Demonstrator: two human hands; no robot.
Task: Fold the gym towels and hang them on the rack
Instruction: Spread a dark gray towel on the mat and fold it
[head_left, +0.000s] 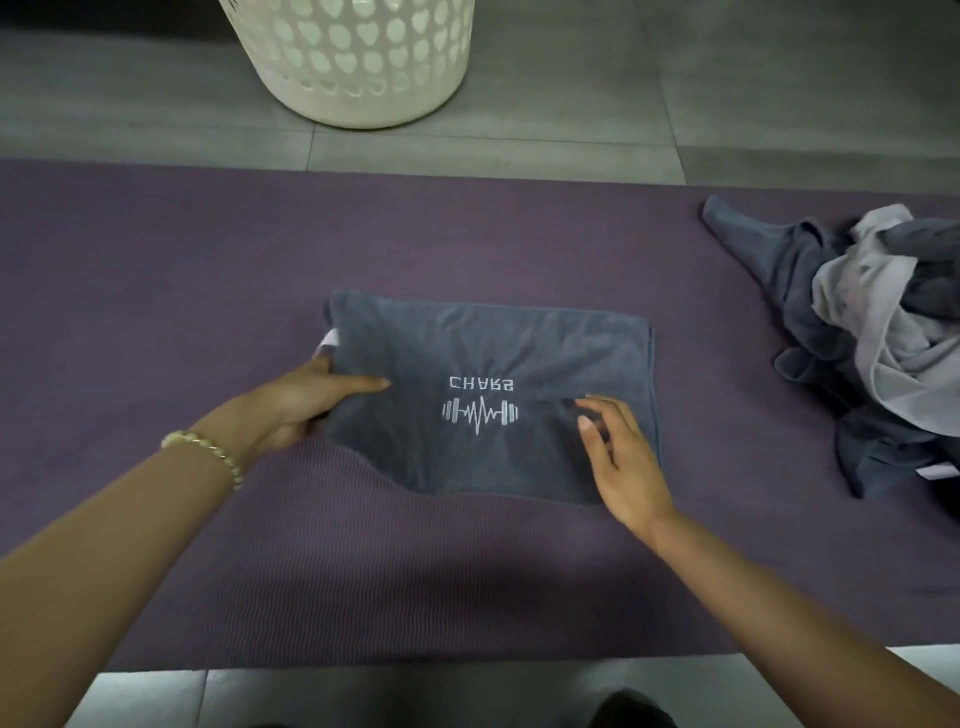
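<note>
A dark grey gym towel (488, 358), folded to a rectangle with a white dumbbell logo facing up, lies in the middle of the purple mat (156, 291). My left hand (306, 400) grips its left edge, thumb on top and fingers underneath, and the near left corner is lifted off the mat. My right hand (618, 457) hovers over the towel's right part with fingers spread and relaxed, holding nothing. No rack is in view.
A heap of unfolded grey and light towels (878, 332) lies on the mat at the right. A white perforated laundry basket (353, 57) stands on the grey tiled floor beyond the mat. Light tiles show at the near edge.
</note>
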